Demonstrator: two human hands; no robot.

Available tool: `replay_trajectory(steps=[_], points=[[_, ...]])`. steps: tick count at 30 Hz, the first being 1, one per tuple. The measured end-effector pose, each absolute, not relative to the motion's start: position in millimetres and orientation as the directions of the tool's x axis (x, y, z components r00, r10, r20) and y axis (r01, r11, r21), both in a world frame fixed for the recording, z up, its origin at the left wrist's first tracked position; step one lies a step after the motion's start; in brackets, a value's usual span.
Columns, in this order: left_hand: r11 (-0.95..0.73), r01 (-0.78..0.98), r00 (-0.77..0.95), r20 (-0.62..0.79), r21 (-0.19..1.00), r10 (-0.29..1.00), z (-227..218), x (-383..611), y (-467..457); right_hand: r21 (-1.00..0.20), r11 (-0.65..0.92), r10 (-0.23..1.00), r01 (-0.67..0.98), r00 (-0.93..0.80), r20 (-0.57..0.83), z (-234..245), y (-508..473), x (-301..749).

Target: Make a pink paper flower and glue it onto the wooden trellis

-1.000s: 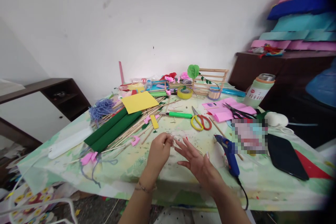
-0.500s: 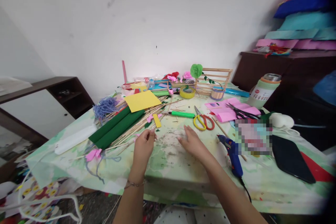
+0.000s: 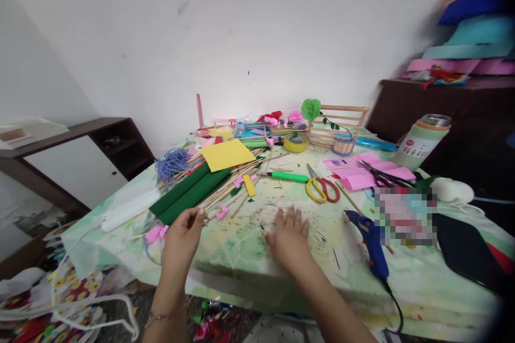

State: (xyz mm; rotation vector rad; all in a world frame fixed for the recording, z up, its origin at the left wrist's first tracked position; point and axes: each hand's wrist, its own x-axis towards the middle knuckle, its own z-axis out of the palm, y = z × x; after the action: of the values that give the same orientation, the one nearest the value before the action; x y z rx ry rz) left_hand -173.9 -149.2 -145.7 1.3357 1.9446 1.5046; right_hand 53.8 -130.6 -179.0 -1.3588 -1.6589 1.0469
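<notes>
My right hand (image 3: 290,240) lies palm down on the patterned tablecloth (image 3: 225,246), its fingers spread and nothing in them. Dark scraps and smudges are around it. My left hand (image 3: 185,233) is closed in a pinch near the front end of the rolled dark green paper (image 3: 189,193); whatever the fingertips hold, if anything, is too small to make out. Beyond the hands are a green-handled craft knife (image 3: 288,177) and scissors (image 3: 322,187) with one yellow and one red handle. A blue glue gun (image 3: 372,244) rests to the right of my right hand.
Thin sticks (image 3: 225,187), yellow paper (image 3: 227,154) and purple yarn (image 3: 173,163) lie at left. Behind are yellow tape (image 3: 295,143) and a green paper flower (image 3: 311,110). Pink paper (image 3: 354,171), black scissors (image 3: 384,176), a bottle (image 3: 420,144) and a phone (image 3: 469,252) lie right.
My right hand has flattened and spread on the cloth, slightly lower. My left hand has moved left and toward me, still pinched. The view has turned slightly left.
</notes>
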Motion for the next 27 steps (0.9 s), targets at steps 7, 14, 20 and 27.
replay_trajectory(steps=[7, 14, 20, 27], points=[[0.006, 0.572, -0.504, 0.345, 0.820, 0.792, -138, -174, -164, -0.939, 0.344, 0.498, -0.008, -0.846, 0.190, -168, -168, 22], [-0.161, 0.725, -0.400, 0.599, 0.670, 0.694, -133, -147, -175, -0.671, -0.402, 0.745, -0.623, -0.648, 0.156, -152, -147, 36], [-0.434, 0.719, -0.137, 0.723, 0.543, 0.677, -136, -86, -164, -0.525, -0.471, 0.789, -0.709, -0.605, 0.109, -150, -150, 48], [-0.509, 0.419, 0.048, 0.541, 0.752, 0.840, -135, -45, -164, -0.642, -0.342, 0.846, -0.686, -0.523, 0.108, -161, -150, 43]])
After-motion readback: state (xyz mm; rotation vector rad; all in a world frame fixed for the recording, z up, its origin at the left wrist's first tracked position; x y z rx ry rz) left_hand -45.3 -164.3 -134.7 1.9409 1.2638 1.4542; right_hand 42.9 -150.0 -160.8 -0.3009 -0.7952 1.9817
